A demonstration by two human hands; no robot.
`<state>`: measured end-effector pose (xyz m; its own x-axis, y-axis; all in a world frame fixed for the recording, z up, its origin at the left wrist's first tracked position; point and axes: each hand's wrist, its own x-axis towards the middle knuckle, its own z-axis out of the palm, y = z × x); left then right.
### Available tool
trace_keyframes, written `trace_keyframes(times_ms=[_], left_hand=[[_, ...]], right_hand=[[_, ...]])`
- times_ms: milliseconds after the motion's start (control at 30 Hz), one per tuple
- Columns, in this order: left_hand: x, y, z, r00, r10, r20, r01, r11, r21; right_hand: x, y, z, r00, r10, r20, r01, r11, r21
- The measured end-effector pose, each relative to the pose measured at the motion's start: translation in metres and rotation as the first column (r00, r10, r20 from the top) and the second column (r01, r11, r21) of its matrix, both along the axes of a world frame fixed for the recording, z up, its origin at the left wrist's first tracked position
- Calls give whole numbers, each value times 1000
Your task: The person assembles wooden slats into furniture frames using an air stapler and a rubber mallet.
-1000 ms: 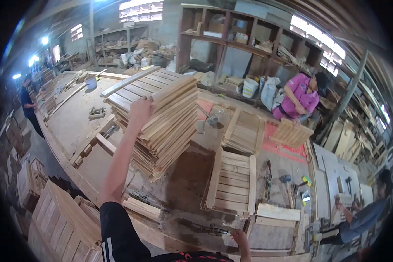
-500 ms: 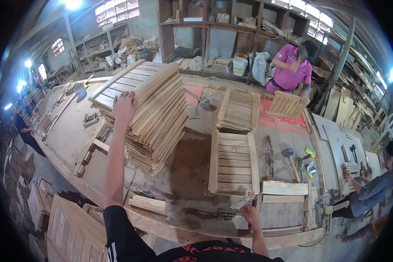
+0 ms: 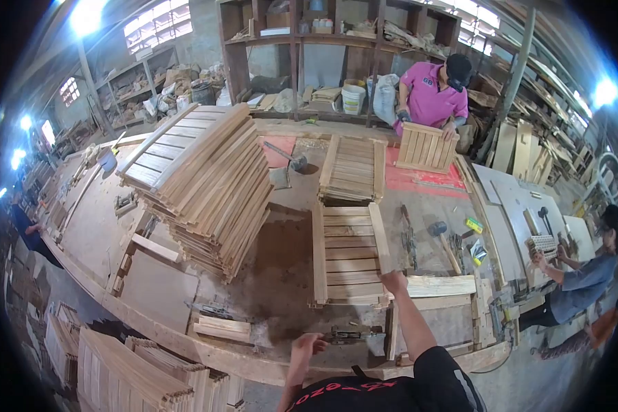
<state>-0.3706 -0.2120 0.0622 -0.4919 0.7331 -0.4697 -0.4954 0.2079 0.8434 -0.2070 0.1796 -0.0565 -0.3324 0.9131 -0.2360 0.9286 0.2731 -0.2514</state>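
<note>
Slatted wooden panels (image 3: 351,251) lie in a low pile at the middle of the bench. My right hand (image 3: 393,282) is closed round the end of the right rail at the pile's near corner. My left hand (image 3: 307,345) is low at the bench's front edge, its fingers partly stretched and nothing seen in them. Just right of it lies a metal clamp (image 3: 350,334), apart from the fingers as far as I can see. A tall, leaning stack of slatted panels (image 3: 216,182) stands to the left.
Another panel pile (image 3: 352,168) lies behind. A mallet (image 3: 444,237) and metal clamps (image 3: 408,237) lie to the right. Across the bench, a person in pink (image 3: 432,96) holds a panel (image 3: 426,147); another person (image 3: 577,275) works at right. More panels (image 3: 123,367) stand below left.
My left hand has left the top of the tall stack and come down to the front edge. My right hand has moved up from the clamp to the low pile's corner.
</note>
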Motion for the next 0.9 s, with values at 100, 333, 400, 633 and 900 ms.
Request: trace_keyframes(times_ms=[100, 333, 400, 633, 900], left_hand=[[33, 16, -22, 975, -183, 128, 194, 977, -87], [79, 89, -68, 806, 185, 562, -213, 977, -17], [87, 89, -75, 782, 321, 533, -365, 931, -25], [167, 41, -81, 598, 760, 255, -740, 646, -189], [222, 31, 23, 625, 744, -237, -781, 605, -156]], right_hand=[[-1, -35, 86, 994, -100, 43, 105, 989, -106], [65, -169, 102, 675, -402, -619, -115, 772, -625], [79, -219, 87, 537, -468, -702, -124, 779, -615], [222, -217, 93, 781, 427, -455, -604, 702, -377], [318, -169, 156, 400, 554, -730, -522, 792, 315]])
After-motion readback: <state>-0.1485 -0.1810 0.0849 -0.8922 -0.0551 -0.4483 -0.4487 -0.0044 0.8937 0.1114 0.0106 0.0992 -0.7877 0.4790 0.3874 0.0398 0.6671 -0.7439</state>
